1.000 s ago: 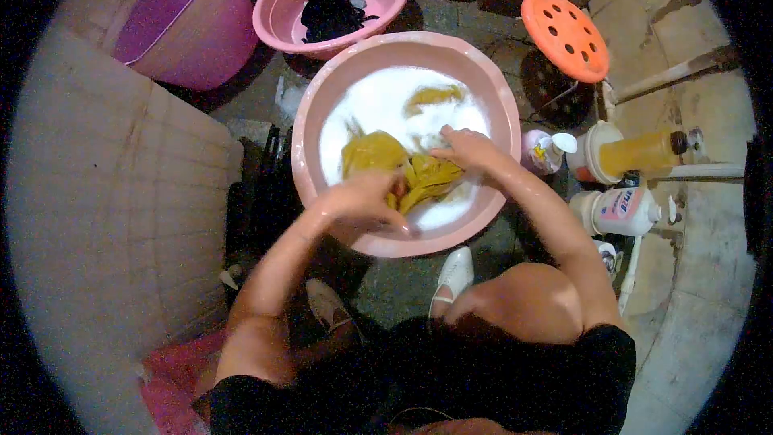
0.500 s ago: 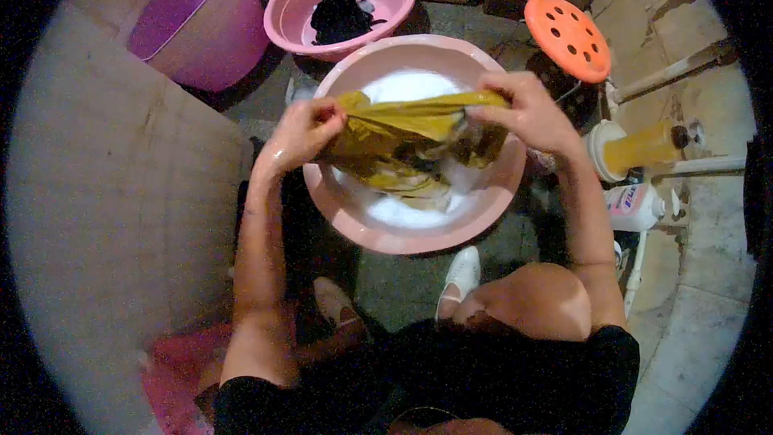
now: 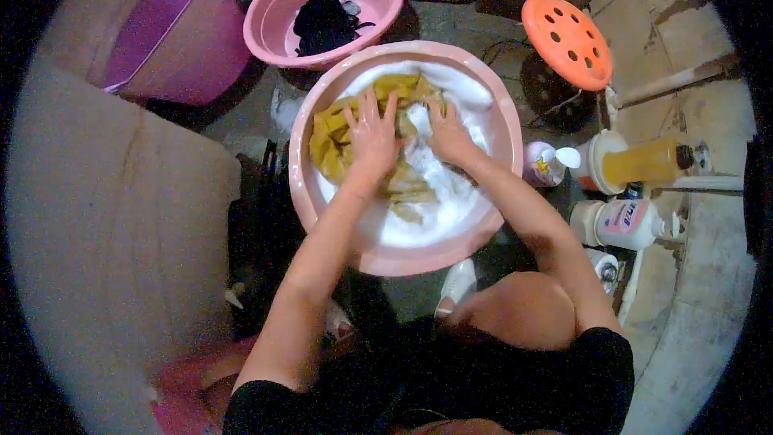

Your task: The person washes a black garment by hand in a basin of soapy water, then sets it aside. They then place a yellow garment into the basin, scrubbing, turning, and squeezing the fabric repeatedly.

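Observation:
A yellow cloth (image 3: pixel 328 138) lies spread in white suds inside a large pink basin (image 3: pixel 302 181). My left hand (image 3: pixel 374 135) is pressed flat on the cloth with its fingers spread, near the basin's middle. To its right, my right hand (image 3: pixel 448 133) rests fingers down at the cloth's edge, its fingers apart and partly sunk in the foam (image 3: pixel 435 209). Neither hand grips the cloth.
Behind stands a smaller pink basin (image 3: pixel 262 28) holding black cloth (image 3: pixel 324 26). A purple tub (image 3: pixel 197 56) is at the upper left. On the right are an orange stool (image 3: pixel 568 42), a yellow bottle (image 3: pixel 644 163) and a white bottle (image 3: pixel 630 224).
Both hands have let go of the yellow cloth, which was stretched up between them, and moved down and inward onto it. The cloth now lies in the suds.

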